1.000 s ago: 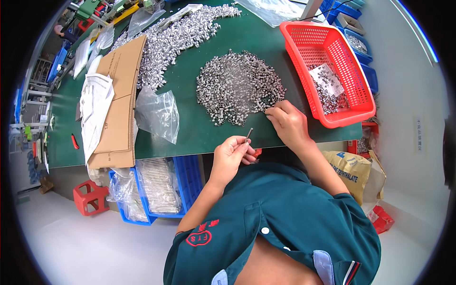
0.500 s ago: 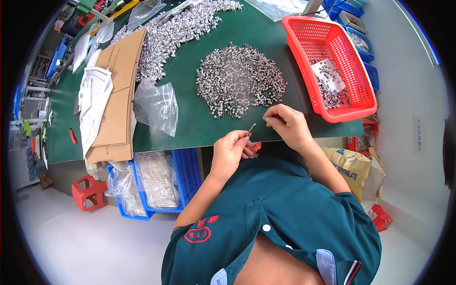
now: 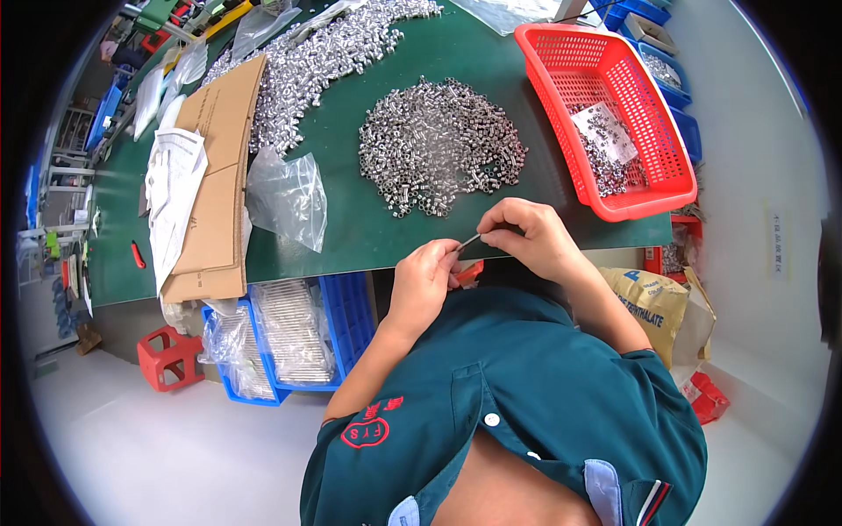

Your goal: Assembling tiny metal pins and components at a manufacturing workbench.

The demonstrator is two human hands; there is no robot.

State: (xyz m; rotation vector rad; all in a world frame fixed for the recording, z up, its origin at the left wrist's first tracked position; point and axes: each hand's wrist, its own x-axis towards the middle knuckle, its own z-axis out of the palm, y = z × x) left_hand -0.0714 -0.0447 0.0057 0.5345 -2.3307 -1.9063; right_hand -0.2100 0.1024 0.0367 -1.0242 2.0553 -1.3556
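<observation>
Near the front edge of the green table, my left hand (image 3: 421, 279) is closed on a thin metal rod (image 3: 467, 244), which slants up to the right out of the fingertips. My right hand (image 3: 537, 238) is in a pinch at the rod's upper end. Whatever lies between those fingertips is too small or hidden to make out. An orange-red object (image 3: 470, 273) shows just beside my left fingers; its shape is partly covered. Beyond both hands lies a round heap of small silver metal rings (image 3: 403, 145).
A red perforated basket (image 3: 586, 188) with small metal parts and a paper slip stands at the right. Cardboard (image 3: 206, 219), papers (image 3: 173, 188) and a clear plastic bag (image 3: 289, 197) lie left. Another silver parts heap (image 3: 329, 66) is behind. Blue bins (image 3: 346, 329) stand under the table.
My right hand has come down and left from beside the ring heap, so its pinched fingers now meet the rod's end. The rod is tilted lower, and my left hand stays nearly in place.
</observation>
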